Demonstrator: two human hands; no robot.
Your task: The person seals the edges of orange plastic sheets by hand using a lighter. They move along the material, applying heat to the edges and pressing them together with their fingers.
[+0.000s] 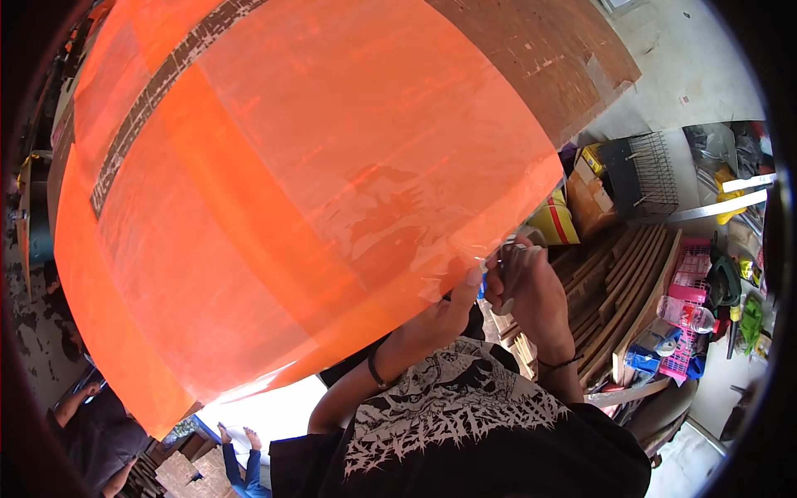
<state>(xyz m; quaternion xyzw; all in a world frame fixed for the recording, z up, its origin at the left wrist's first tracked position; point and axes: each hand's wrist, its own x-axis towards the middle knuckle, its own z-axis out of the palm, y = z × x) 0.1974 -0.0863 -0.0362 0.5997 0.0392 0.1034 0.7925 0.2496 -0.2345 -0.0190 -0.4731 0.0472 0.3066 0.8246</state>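
Note:
A large orange translucent sheet, with a darker orange band where it seems to overlap, lies over a worn brown board in front of me. At its near right edge, my left hand is closed with the thumb up, pinching the sheet's edge. Close beside it, my right hand is closed, fingers bent around something small and shiny that I cannot make out. A small bit of blue shows between the two hands.
Bare brown board shows beyond the sheet. To the right are stacked curved wooden strips, a wire rack, a pink basket and a plastic bottle. Another person is at the lower left; someone's bare feet show nearby.

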